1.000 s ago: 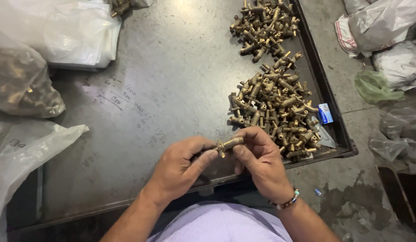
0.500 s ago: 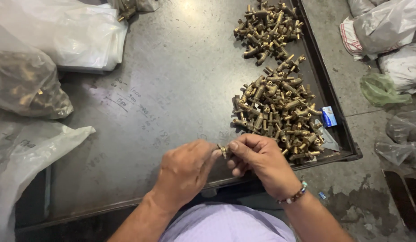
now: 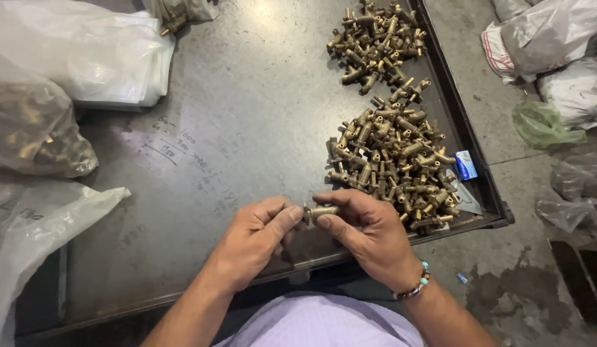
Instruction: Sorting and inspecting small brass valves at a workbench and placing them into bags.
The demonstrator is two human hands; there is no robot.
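Holding a small brass fitting [image 3: 321,210] between them, the left hand [image 3: 256,239] and right hand [image 3: 369,234] each keep a closed grip on it just above the near edge of the dark metal tabletop [image 3: 247,115]; a heap of brass fittings [image 3: 391,167] lies just beyond the right hand, clear plastic bags [image 3: 60,71] far left

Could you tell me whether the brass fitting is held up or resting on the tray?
Held up: both hands' fingers pinch the brass fitting above the metal tray.
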